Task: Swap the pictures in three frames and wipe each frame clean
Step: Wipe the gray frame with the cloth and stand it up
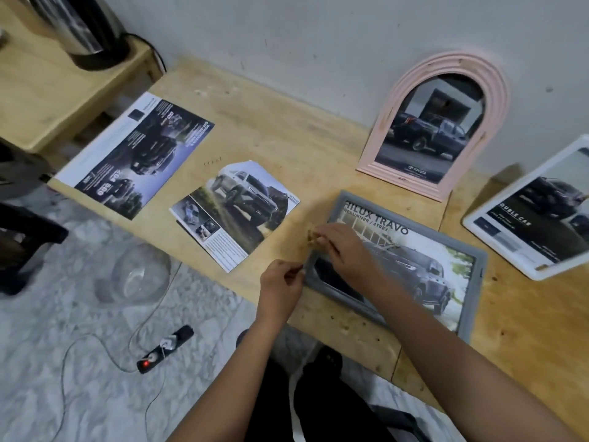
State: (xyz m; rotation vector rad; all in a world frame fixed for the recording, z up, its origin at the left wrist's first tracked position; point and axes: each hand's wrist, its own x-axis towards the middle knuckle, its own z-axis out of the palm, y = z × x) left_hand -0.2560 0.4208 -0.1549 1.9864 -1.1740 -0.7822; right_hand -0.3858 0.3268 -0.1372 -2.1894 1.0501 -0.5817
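Observation:
A grey frame (pixel 475 256) lies flat on the wooden table (pixel 287 122) with a dark pickup picture in it. My right hand (pixel 344 250) is over the frame's near left corner and pinches a small tan cloth (pixel 314 240). My left hand (pixel 280 282) pinches the frame's left edge. A pink arched frame (pixel 497 100) leans on the wall with a truck picture inside. At the right edge stands a white frame (pixel 478 218), tilted, also with a picture. Two loose car pictures lie on the table: a cut one (pixel 236 212) in the middle and a larger dark sheet (pixel 137 154) to the left.
A lower wooden shelf (pixel 47 100) at the left carries a dark kettle-like pot (pixel 83 30). On the marble floor lie a clear bowl (pixel 137 275), a power strip (pixel 165 349) with cables, and a dark stool (pixel 19 234).

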